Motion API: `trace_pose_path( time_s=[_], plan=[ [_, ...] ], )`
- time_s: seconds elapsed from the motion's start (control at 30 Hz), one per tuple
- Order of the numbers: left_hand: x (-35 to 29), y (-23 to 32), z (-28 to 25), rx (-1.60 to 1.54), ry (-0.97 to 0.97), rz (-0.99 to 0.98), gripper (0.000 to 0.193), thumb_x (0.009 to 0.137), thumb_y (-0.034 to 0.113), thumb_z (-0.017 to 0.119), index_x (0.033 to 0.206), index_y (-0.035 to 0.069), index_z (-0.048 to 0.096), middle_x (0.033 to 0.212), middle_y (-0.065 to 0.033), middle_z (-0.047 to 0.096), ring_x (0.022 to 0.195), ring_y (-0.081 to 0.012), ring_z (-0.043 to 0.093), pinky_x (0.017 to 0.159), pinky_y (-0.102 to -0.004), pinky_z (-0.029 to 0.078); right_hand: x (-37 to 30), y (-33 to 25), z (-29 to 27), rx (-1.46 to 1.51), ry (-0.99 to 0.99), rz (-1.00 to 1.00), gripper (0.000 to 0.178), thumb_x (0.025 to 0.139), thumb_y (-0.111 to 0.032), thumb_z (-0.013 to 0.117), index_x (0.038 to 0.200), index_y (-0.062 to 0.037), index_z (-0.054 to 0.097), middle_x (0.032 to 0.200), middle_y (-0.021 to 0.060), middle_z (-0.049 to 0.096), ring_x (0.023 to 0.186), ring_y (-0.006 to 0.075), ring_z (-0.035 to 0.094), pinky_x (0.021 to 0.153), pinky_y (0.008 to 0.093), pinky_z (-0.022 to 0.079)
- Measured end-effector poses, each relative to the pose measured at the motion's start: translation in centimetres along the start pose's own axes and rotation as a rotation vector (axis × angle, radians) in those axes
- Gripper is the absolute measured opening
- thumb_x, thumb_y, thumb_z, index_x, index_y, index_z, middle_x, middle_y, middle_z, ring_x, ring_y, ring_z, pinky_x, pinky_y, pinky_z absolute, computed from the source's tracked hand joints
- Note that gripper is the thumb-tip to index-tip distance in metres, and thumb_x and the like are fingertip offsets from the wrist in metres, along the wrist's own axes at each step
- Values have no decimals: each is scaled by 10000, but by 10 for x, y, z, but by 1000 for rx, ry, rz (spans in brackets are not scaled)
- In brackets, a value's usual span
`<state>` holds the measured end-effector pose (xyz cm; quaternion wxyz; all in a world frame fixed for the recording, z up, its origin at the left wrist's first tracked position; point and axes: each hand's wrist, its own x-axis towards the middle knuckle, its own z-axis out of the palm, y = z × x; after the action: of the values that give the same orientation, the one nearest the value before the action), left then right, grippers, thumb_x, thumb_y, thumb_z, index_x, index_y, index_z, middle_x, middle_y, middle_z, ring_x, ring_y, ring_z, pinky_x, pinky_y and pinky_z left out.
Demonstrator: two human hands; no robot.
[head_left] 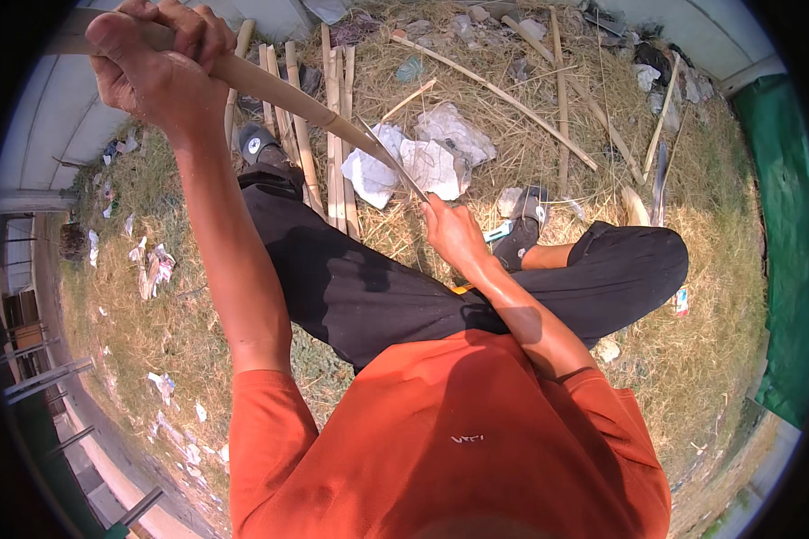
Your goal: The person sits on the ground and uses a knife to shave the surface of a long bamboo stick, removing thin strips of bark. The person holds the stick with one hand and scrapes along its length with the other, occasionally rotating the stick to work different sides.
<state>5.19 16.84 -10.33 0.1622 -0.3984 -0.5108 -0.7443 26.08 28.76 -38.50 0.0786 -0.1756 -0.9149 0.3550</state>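
Observation:
My left hand [157,67] is wrapped round a long bamboo pole [283,90], raised at the upper left. The pole slants down to the right, and its near end lies by a knife blade [403,168]. My right hand [454,235] is closed on the knife, low in front of my lap; its handle is hidden in my fingers. The blade points up and left and seems to touch the pole's end, though I cannot tell whether it cuts in. White stone chunks [430,166] lie on the ground just beyond the blade.
Split bamboo strips [337,135] lie beyond my left leg. Longer bamboo sticks [503,97] cross the dry grass ahead. My sandalled feet flank the stones. A green sheet [786,242] hangs at the right, and a pale wall [72,108] stands at the left. Litter [157,269] dots the grass.

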Motion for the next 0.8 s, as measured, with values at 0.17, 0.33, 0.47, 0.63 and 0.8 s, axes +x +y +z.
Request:
trace_pose_path(
  time_s=[0.17, 0.33, 0.47, 0.63, 0.8],
  plan=[
    [3, -9, -9, 62, 41, 40, 528, 923, 607, 452, 895, 80, 457, 497, -46, 319, 394, -149, 298, 437, -335, 322, 12, -49, -80, 405, -337, 346, 338, 993, -283, 425, 1018, -12, 625, 492, 75, 454, 407, 142, 495, 435, 335, 422],
    [8, -13, -11, 70, 59, 16, 539, 914, 623, 454, 895, 84, 453, 494, -55, 312, 397, -165, 306, 453, -363, 338, 1, -101, -88, 634, 234, -70, 272, 991, -251, 466, 1061, -29, 604, 480, 105, 478, 405, 222, 513, 424, 369, 375],
    [8, -13, -6, 121, 58, 12, 428, 947, 516, 424, 878, 93, 446, 489, -52, 312, 394, -161, 300, 449, -360, 337, -3, -40, 7, 108, 33, 46, 253, 979, -242, 476, 1105, -45, 570, 549, 221, 566, 504, 412, 587, 475, 477, 450],
    [7, -14, -14, 118, 45, 29, 370, 946, 448, 403, 829, 97, 426, 480, -43, 310, 388, -152, 293, 447, -362, 335, 5, 39, 46, -106, -113, 162, 289, 978, -289, 439, 1041, -46, 582, 711, 300, 624, 720, 466, 647, 618, 550, 517],
    [18, -17, -14, 158, 122, 6, 289, 880, 338, 392, 711, 104, 390, 479, -33, 280, 387, -160, 280, 453, -359, 324, 20, 33, 26, 582, -400, 466, 325, 1003, -311, 403, 1005, -25, 558, 499, 82, 494, 390, 208, 518, 384, 371, 426]
  ],
)
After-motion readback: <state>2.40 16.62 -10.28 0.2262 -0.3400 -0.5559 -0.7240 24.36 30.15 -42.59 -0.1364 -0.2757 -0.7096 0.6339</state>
